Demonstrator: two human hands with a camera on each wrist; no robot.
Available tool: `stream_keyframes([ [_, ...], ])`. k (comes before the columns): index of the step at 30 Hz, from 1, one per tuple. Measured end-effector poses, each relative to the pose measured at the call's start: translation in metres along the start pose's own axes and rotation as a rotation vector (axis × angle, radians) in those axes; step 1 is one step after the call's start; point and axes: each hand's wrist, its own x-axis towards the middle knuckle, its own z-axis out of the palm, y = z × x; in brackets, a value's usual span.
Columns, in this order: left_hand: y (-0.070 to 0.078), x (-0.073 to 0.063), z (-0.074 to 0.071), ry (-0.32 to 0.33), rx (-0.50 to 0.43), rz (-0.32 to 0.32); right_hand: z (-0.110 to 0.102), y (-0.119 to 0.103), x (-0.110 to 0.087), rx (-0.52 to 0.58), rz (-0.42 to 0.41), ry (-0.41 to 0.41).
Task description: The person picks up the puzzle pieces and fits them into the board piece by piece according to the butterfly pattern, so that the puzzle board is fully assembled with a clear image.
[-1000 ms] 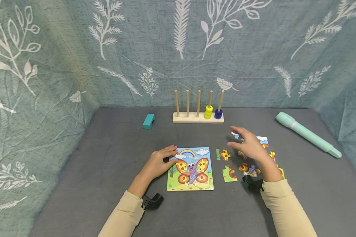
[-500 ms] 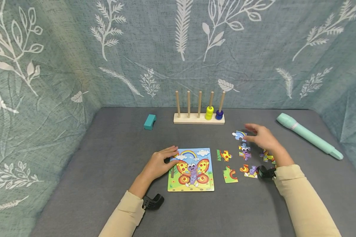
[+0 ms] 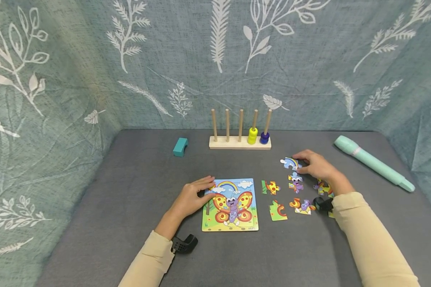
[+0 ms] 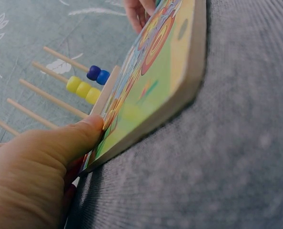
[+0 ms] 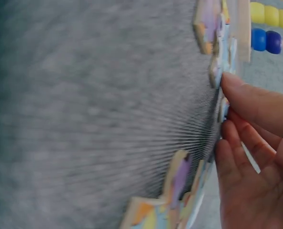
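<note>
My left hand [image 3: 192, 198] grips the left edge of a square butterfly puzzle board [image 3: 233, 226]; in the left wrist view the thumb [image 4: 90, 126] lies on the edge of its face. At right, my right hand [image 3: 317, 166] pinches a rainbow-and-cloud puzzle piece [image 3: 289, 163] by its right end, thumb on the near side and forefinger on the far side. Just below lies a piece with the butterfly's face [image 3: 296, 183]. Other pieces lie around: a yellow spotted wing piece [image 3: 271, 187], a green corner piece [image 3: 278, 211] and a purple body piece [image 3: 303, 206]. Several pieces are partly hidden under the right hand and wrist.
Behind the board stands a wooden peg rack [image 3: 240, 143] with yellow and blue beads on two pegs. A teal arch block [image 3: 180, 147] sits at back left. A long mint-green tube-shaped object [image 3: 373, 163] lies at far right. A patterned cloth [image 3: 201, 95] hangs behind the table.
My right hand has swung right from above the pieces, and its thumb and forefinger have come onto the rainbow piece. The left hand and the board have stayed in place.
</note>
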Motion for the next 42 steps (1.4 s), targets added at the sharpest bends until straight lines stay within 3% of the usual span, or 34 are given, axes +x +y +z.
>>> stream_keyframes([
  [11,0.000,0.001,-0.002,0.000,0.012,-0.011,0.004,0.002,0.007,-0.088,-0.042,0.042],
  [23,0.001,0.000,0.002,-0.019,0.001,-0.001,-0.001,0.004,-0.001,-0.019,0.016,0.018],
  [29,0.002,0.001,0.002,-0.015,-0.004,-0.004,-0.004,-0.004,-0.008,0.015,0.031,0.029],
  [42,0.001,0.000,-0.002,-0.011,0.011,-0.002,0.010,-0.040,-0.026,0.071,-0.083,0.090],
])
